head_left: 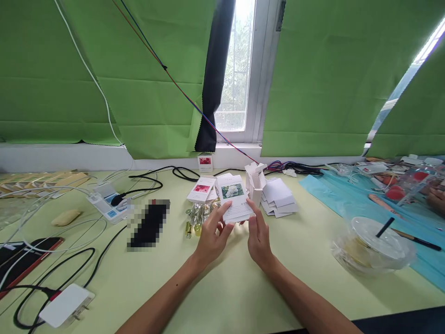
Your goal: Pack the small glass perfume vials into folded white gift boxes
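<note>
In the head view, the left hand point(212, 234) and right hand point(259, 236) clamp the card point(236, 202) between thumbs and fingers, one at each side. Relative to the card, the box point(255, 183) stands just right, the papers point(279, 197) lie farther right, and the vials point(197, 215) lie left on the table point(239, 287).

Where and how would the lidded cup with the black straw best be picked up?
I'd grip the cup around its body, below the wide lid, coming from the left, where bare tabletop adjoins it. It stands upright, but the loose clear bag around it could slip, so press through to the firm wall. Avoid the thin straw, which pokes up at a slant.
</note>
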`<state>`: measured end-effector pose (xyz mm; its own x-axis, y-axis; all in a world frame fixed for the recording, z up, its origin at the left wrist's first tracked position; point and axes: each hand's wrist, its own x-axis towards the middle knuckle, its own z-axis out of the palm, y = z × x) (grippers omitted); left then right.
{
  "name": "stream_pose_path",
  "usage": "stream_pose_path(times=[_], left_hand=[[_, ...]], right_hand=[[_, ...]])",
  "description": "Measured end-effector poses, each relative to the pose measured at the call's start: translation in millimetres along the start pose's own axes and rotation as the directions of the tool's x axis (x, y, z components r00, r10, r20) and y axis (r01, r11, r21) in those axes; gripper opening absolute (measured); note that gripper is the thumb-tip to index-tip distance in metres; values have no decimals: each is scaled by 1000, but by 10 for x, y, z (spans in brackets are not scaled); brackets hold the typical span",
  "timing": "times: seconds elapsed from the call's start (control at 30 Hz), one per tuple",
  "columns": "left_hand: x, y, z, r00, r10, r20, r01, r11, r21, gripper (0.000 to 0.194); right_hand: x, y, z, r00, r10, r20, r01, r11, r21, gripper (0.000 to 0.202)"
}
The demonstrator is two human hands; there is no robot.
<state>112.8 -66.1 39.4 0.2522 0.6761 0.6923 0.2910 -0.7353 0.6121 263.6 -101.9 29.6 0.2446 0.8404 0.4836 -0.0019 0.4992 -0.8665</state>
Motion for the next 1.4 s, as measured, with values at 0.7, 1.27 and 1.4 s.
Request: stream_pose_path(times=[0.7,1.27,1.4], left_hand=[[-36,-82,-6,993,98,60,-102,993,65,46],[-16,-73,17,992,104,73,-111,988,104,47],[-42,-98,22,993,83,83,-90,992,92,47]], right_hand=[[64,267,-160,918,-380,111,395,891,-224,42],[46,285,-193,956,-271,117,287,945,-158,44],[23,310,-198,963,-243,117,261,949,-179,45]])
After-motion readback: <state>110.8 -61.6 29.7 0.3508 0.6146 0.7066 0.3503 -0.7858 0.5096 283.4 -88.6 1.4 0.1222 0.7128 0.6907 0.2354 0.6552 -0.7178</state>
